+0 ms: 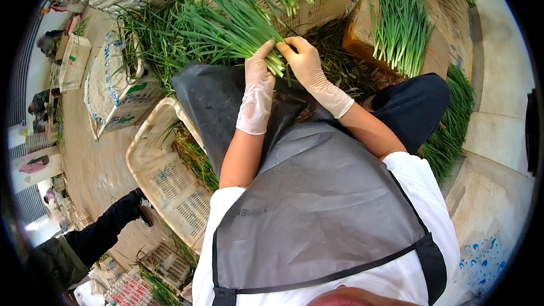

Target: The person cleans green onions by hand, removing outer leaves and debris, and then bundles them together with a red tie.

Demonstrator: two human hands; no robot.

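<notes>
My left hand (260,66), in a thin translucent glove, is closed around the pale lower stems of a bunch of green leafy stalks, likely garlic chives (238,29). Their leaves fan out to the upper left. My right hand (304,57), gloved too, pinches with thumb and forefinger at the near edge of the bunch, and a green blade hangs below its fingertips. Whether it grips a single stalk is hard to tell. Beneath both hands lies a dark apron (297,97) over my lap. More loose stalks (157,38) are heaped to the left.
Sorted bunches lie on a cardboard box (437,17) at the right and on a crate (335,8) at the top. A plastic basket (138,153) stands at my left, a white crate (127,110) beyond it. Leaf scraps (340,59) cover the ground ahead. Another person's leg (102,221) shows lower left.
</notes>
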